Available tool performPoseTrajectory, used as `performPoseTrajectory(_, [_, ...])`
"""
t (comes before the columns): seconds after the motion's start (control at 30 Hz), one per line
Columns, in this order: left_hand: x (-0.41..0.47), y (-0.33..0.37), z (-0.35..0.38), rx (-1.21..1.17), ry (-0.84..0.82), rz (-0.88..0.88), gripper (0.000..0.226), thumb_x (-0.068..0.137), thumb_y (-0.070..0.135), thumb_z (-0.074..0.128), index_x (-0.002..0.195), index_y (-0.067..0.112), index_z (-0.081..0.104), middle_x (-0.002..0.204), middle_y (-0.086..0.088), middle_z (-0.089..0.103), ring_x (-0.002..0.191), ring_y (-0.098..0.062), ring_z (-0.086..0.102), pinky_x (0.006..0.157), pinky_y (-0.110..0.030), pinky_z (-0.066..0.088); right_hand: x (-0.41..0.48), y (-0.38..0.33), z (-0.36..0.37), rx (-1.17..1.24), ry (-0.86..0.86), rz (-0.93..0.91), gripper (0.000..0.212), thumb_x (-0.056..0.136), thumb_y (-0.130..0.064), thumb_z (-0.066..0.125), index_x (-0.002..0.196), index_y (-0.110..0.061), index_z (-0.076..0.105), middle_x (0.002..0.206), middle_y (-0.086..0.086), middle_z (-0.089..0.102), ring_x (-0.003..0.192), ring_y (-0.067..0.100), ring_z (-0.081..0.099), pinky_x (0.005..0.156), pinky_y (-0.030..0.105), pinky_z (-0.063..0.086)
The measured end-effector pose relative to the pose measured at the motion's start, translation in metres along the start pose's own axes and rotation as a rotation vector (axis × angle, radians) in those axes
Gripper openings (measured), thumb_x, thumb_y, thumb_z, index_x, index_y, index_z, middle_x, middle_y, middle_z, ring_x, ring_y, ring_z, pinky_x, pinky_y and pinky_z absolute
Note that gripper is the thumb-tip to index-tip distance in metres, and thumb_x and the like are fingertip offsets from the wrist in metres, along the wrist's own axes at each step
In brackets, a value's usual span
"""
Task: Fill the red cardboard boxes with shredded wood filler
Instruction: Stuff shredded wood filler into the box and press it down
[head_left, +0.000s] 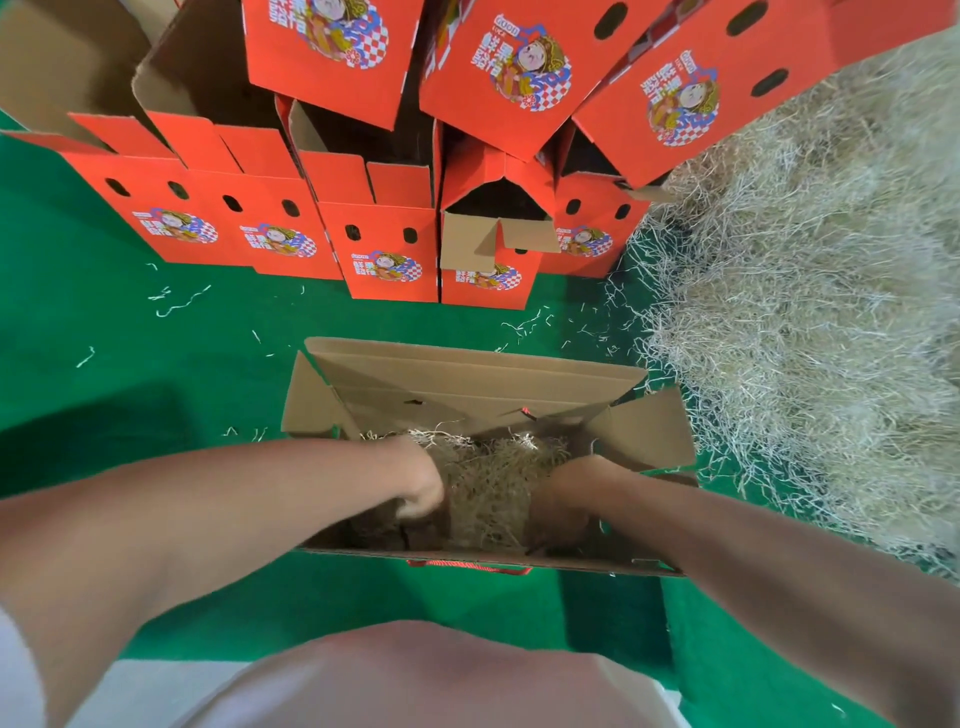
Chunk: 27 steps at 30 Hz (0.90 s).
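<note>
In the open box (467, 374), the left hand (421, 488) curls its grip round wiry, springy shredded wood filler (488, 483). The right hand (566, 493) is buried, so I cannot tell its grip. Hard pushing could bow the thin corrugated walls or scatter strands over the green carpet (156, 364). Beyond stand printed red cardboard boxes (384, 249).

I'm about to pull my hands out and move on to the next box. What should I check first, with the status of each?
1. Open box flaps spread outward: ok.
2. Shredded wood filler covers the box middle: ok. Near corners are shadowed: cannot tell.
3. Left hand out of the box: not ok, fingers curl into the filler.
4. Right hand out of the box: not ok. Its grip: cannot tell.
5. Filler pile on the right has supply: ok.
6. Red boxes ahead stand open-topped: ok.
</note>
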<state>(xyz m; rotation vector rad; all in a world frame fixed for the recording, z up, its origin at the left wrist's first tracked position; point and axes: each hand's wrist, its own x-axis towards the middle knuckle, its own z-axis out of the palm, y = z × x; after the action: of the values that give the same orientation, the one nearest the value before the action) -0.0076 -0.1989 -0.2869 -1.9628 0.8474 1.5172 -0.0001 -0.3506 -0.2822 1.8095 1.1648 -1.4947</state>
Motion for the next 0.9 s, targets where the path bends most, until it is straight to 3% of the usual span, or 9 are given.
performPoseTrajectory(0.07, [-0.003, -0.001, 0.007, 0.053, -0.091, -0.063, 0.043, 0.093, 0.012, 0.050, 0.134, 0.000, 0.044, 0.139, -0.016, 0.044, 0.124, -0.031, 0.045, 0.094, -0.035, 0.041, 0.002, 0.000, 0.009, -0.070, -0.025, 0.043, 0.034, 0.094, -0.015, 0.044, 0.126, -0.008, 0.051, 0.120, 0.010, 0.056, 0.100, 0.026, 0.054, 0.074, 0.033, 0.042])
performPoseTrajectory(0.17, [0.002, -0.014, 0.017, 0.049, -0.149, -0.066, 0.036, 0.097, 0.016, 0.043, 0.127, -0.003, 0.050, 0.128, -0.019, 0.051, 0.116, -0.032, 0.049, 0.094, -0.037, 0.040, 0.001, 0.001, 0.020, -0.081, 0.064, 0.150, 0.029, 0.092, -0.017, 0.048, 0.118, -0.008, 0.057, 0.118, 0.009, 0.058, 0.101, 0.025, 0.056, 0.071, 0.033, 0.043])
performPoseTrajectory(0.3, [0.007, -0.026, 0.012, -0.237, 0.215, -0.001, 0.019, 0.090, -0.003, 0.044, 0.097, -0.009, 0.061, 0.073, -0.009, 0.049, 0.067, -0.023, 0.049, 0.056, -0.029, 0.040, 0.003, 0.001, 0.005, -0.017, 0.407, 0.161, 0.024, 0.087, -0.009, 0.052, 0.110, -0.006, 0.061, 0.116, 0.013, 0.059, 0.106, 0.030, 0.057, 0.077, 0.037, 0.048])
performPoseTrajectory(0.37, [0.009, -0.030, 0.009, -0.264, 0.415, -0.033, 0.030, 0.085, -0.008, 0.045, 0.112, -0.009, 0.058, 0.109, -0.016, 0.053, 0.077, -0.020, 0.054, 0.064, -0.029, 0.048, 0.003, 0.007, 0.004, -0.125, 0.324, 0.144, 0.030, 0.091, -0.013, 0.049, 0.119, -0.010, 0.058, 0.124, 0.012, 0.054, 0.114, 0.030, 0.051, 0.088, 0.041, 0.047])
performPoseTrajectory(0.47, [0.014, -0.026, 0.018, -0.188, 0.162, -0.094, 0.057, 0.088, -0.006, 0.042, 0.143, 0.001, 0.028, 0.156, -0.004, -0.001, 0.131, -0.029, 0.035, 0.098, -0.038, 0.042, -0.001, 0.010, 0.011, -0.146, 0.069, 0.123, 0.035, 0.094, -0.014, 0.044, 0.128, -0.010, 0.053, 0.130, 0.011, 0.052, 0.118, 0.028, 0.049, 0.096, 0.039, 0.043])
performPoseTrajectory(0.57, [0.007, -0.034, 0.021, -0.159, 0.100, -0.070, 0.050, 0.095, 0.015, 0.043, 0.143, 0.009, 0.031, 0.155, -0.009, 0.014, 0.137, -0.028, 0.027, 0.103, -0.038, 0.037, -0.020, 0.007, 0.002, 0.148, 0.395, 0.137, 0.045, 0.090, -0.009, 0.047, 0.131, -0.027, 0.050, 0.137, 0.004, 0.047, 0.121, 0.023, 0.048, 0.095, 0.034, 0.045])
performPoseTrajectory(0.7, [-0.025, -0.044, -0.001, -0.313, 0.310, -0.035, 0.034, 0.094, 0.034, 0.049, 0.115, 0.011, 0.062, 0.112, -0.004, 0.063, 0.092, -0.018, 0.057, 0.079, -0.027, 0.046, -0.067, 0.004, -0.007, 0.199, 1.206, 0.112, 0.026, 0.084, -0.002, 0.055, 0.104, -0.015, 0.066, 0.098, 0.005, 0.063, 0.080, 0.022, 0.063, 0.070, 0.035, 0.056])
performPoseTrajectory(0.8, [-0.042, -0.038, -0.011, -0.389, 0.439, 0.001, 0.035, 0.094, 0.042, 0.045, 0.085, 0.013, 0.062, 0.078, 0.001, 0.057, 0.067, -0.013, 0.052, 0.062, -0.024, 0.043, -0.093, 0.007, -0.001, 0.150, 1.769, 0.177, 0.019, 0.072, -0.004, 0.066, 0.091, -0.007, 0.063, 0.086, 0.007, 0.060, 0.075, 0.021, 0.057, 0.067, 0.030, 0.050])
performPoseTrajectory(0.9, [-0.058, -0.028, -0.009, -0.580, 0.602, 0.128, 0.029, 0.091, 0.038, 0.052, 0.091, 0.014, 0.068, 0.092, 0.003, 0.069, 0.081, -0.016, 0.063, 0.074, -0.029, 0.050, -0.106, 0.023, 0.001, 0.221, 1.453, 0.456, 0.039, 0.078, -0.016, 0.066, 0.114, -0.008, 0.054, 0.107, 0.011, 0.059, 0.099, 0.030, 0.056, 0.083, 0.042, 0.048])
